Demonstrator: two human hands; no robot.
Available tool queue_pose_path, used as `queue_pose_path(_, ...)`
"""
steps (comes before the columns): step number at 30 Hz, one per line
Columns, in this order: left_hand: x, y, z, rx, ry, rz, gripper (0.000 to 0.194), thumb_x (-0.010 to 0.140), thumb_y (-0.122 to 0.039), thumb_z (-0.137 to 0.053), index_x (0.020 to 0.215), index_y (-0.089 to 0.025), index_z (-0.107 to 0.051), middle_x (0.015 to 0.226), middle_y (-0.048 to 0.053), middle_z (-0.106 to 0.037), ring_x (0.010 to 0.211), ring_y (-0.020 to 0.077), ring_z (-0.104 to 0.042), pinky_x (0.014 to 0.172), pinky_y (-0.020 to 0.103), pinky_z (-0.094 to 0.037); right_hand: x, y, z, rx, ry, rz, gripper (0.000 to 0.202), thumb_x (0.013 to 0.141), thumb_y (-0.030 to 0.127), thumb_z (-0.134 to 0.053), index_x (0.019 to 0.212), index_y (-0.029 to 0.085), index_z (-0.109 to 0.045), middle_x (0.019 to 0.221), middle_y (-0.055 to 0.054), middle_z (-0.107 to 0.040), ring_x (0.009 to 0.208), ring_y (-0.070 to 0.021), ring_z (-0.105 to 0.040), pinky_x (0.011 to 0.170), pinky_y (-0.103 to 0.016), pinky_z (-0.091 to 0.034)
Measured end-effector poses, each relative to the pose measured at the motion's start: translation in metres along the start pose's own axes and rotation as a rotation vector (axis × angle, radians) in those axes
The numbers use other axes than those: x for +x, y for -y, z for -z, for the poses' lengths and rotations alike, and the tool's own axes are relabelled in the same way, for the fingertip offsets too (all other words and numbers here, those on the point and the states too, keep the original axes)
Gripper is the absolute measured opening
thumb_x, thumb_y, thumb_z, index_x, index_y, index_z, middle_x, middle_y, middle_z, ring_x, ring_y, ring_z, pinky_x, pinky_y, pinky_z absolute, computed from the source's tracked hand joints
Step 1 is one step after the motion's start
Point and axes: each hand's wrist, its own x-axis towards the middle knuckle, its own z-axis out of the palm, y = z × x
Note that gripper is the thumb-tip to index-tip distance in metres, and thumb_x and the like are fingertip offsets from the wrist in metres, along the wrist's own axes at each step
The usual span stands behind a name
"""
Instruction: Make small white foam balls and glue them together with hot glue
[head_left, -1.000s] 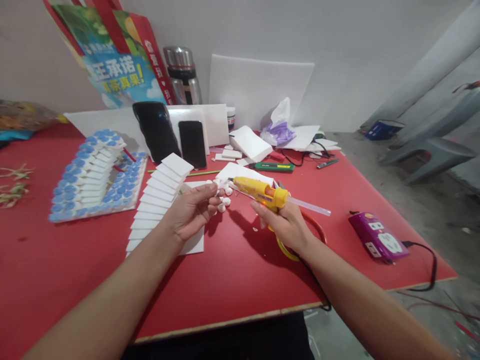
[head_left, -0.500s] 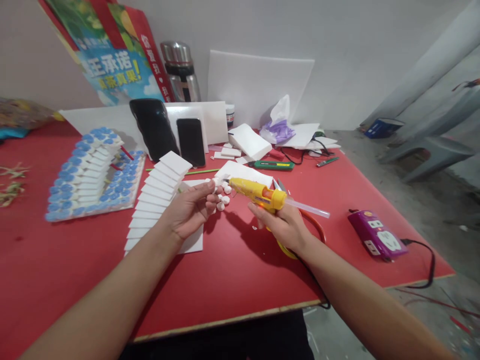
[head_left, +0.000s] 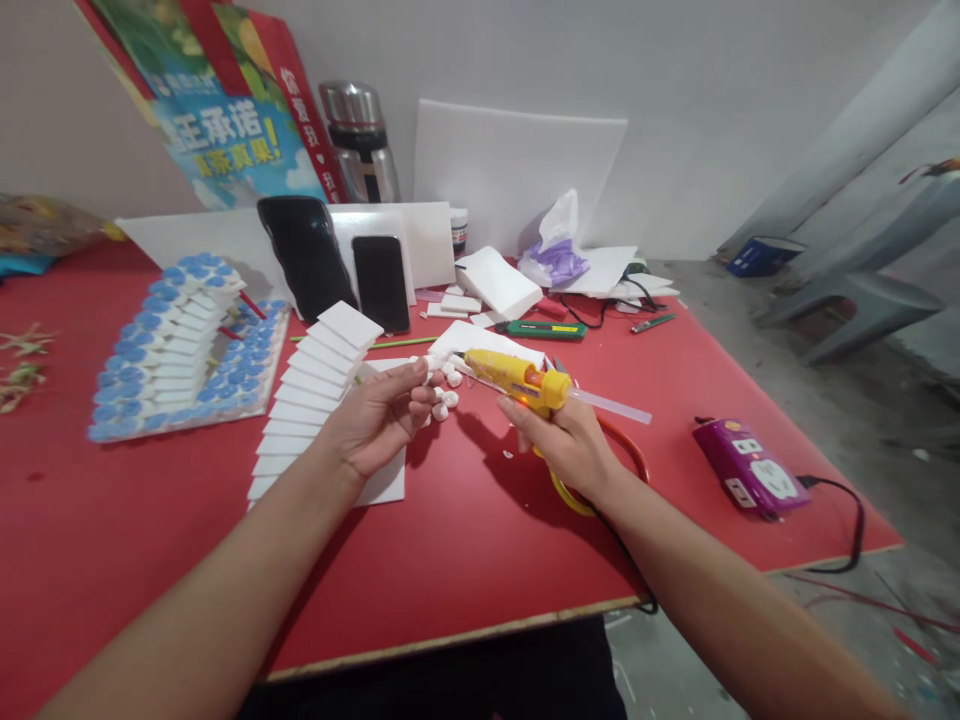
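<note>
My right hand (head_left: 562,435) is wrapped round the handle of a yellow glue gun (head_left: 510,378), whose nozzle points left and from whose back a clear glue stick (head_left: 611,405) sticks out. Just left of the nozzle, my left hand (head_left: 386,415) pinches a small white piece (head_left: 435,366) between thumb and fingertips. Small white round pieces (head_left: 444,405) lie on the table beside those fingertips. Under and behind my left wrist stands a fanned stair of white foam steps (head_left: 304,400) on a white base (head_left: 386,485).
A blue-and-white decorated stair model (head_left: 180,350) is on the left. Two phones (head_left: 382,285) lean at the back near a steel flask (head_left: 361,140). Behind the gun lies a green cutter (head_left: 544,330). A purple power socket (head_left: 752,468) sits on the right of the red table (head_left: 465,560).
The glue gun has shifted slightly right, away from my left fingertips, and its glue stick sits a little higher. My left hand has barely moved.
</note>
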Motion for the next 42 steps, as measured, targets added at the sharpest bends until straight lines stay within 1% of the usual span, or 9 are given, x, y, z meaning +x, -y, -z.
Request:
queue_pose_path(5,-0.001,-0.001,-0.002,-0.042,-0.010,0.028,0.021,0.104,-0.007,-0.056,0.087,-0.004,-0.068,0.076,0.007,-0.066,0.048,0.0028,-0.057,0.044,0.008,-0.050,0.000,-0.002,0.001,0.014,-0.065,-0.005,0.033,0.103,0.049,-0.063,0.086,0.023,-0.075,0.059,-0.001,-0.060,0.066,-0.0196,-0.063,0.062,-0.032,-0.050)
queue_pose_path(12,-0.003,-0.004,-0.004,-0.140,0.005,0.122,0.032,0.110,-0.012,-0.043,0.089,-0.004,-0.065,0.074,0.007,-0.062,0.047,0.0024,-0.057,0.044,0.007,-0.051,-0.003,0.001,0.005,0.041,-0.093,0.056,0.048,0.103,0.046,-0.063,0.063,0.022,-0.058,0.053,0.001,-0.055,0.054,-0.0146,-0.053,0.056,-0.031,-0.043)
queue_pose_path(16,-0.002,-0.004,-0.002,-0.157,0.019,0.135,0.032,0.111,-0.013,-0.040,0.091,-0.004,-0.063,0.074,0.006,-0.063,0.047,0.0024,-0.058,0.045,0.007,-0.051,-0.003,0.003,0.002,0.017,-0.038,0.091,0.046,0.104,0.047,-0.061,0.064,0.023,-0.058,0.055,0.001,-0.054,0.054,-0.0148,-0.051,0.054,-0.032,-0.041)
queue_pose_path(19,-0.001,-0.003,-0.002,-0.135,0.044,0.131,0.030,0.111,-0.012,-0.041,0.092,-0.005,-0.063,0.075,0.006,-0.064,0.048,0.0027,-0.059,0.045,0.007,-0.052,-0.002,0.004,0.000,0.000,0.023,0.090,0.044,0.104,0.046,-0.062,0.066,0.023,-0.061,0.056,0.000,-0.056,0.057,-0.0163,-0.054,0.056,-0.032,-0.044)
queue_pose_path(22,-0.002,-0.002,-0.002,-0.105,0.072,0.123,0.031,0.110,-0.011,-0.040,0.090,-0.003,-0.063,0.075,0.007,-0.063,0.048,0.0028,-0.060,0.046,0.007,-0.052,-0.002,0.004,-0.001,0.001,0.036,0.059,0.042,0.103,0.045,-0.063,0.068,0.023,-0.065,0.056,0.000,-0.057,0.059,-0.0175,-0.057,0.057,-0.033,-0.046)
queue_pose_path(26,-0.003,-0.002,-0.004,-0.092,0.070,0.111,0.031,0.110,-0.010,-0.040,0.090,-0.002,-0.063,0.076,0.008,-0.063,0.048,0.0026,-0.059,0.045,0.007,-0.051,-0.002,0.001,-0.001,0.027,0.015,0.010,0.043,0.104,0.049,-0.062,0.069,0.023,-0.067,0.058,0.000,-0.059,0.058,-0.0168,-0.057,0.058,-0.033,-0.046)
queue_pose_path(32,-0.006,-0.002,-0.008,-0.103,0.002,0.107,0.027,0.110,-0.011,-0.043,0.091,-0.005,-0.061,0.075,0.006,-0.063,0.047,0.0019,-0.056,0.044,0.006,-0.049,-0.002,0.001,-0.001,0.060,-0.029,-0.019,0.039,0.103,0.049,-0.063,0.075,0.022,-0.068,0.057,0.001,-0.056,0.058,-0.0166,-0.055,0.061,-0.033,-0.047)
queue_pose_path(38,-0.007,-0.003,-0.010,-0.115,-0.020,0.118,0.031,0.111,-0.012,-0.041,0.088,-0.006,-0.061,0.074,0.006,-0.063,0.047,0.0012,-0.055,0.043,0.005,-0.047,0.000,-0.002,0.004,0.016,-0.081,-0.060,0.045,0.102,0.049,-0.064,0.066,0.023,-0.060,0.054,0.001,-0.056,0.055,-0.0157,-0.053,0.059,-0.033,-0.043)
queue_pose_path(42,-0.006,-0.002,-0.008,-0.076,-0.002,0.090,0.031,0.109,-0.010,-0.044,0.085,-0.006,-0.064,0.075,0.007,-0.065,0.048,0.0008,-0.055,0.044,0.005,-0.046,0.005,-0.001,0.009,0.025,-0.133,-0.099,0.045,0.099,0.053,-0.065,0.066,0.022,-0.064,0.055,0.000,-0.059,0.054,-0.0159,-0.054,0.058,-0.033,-0.043)
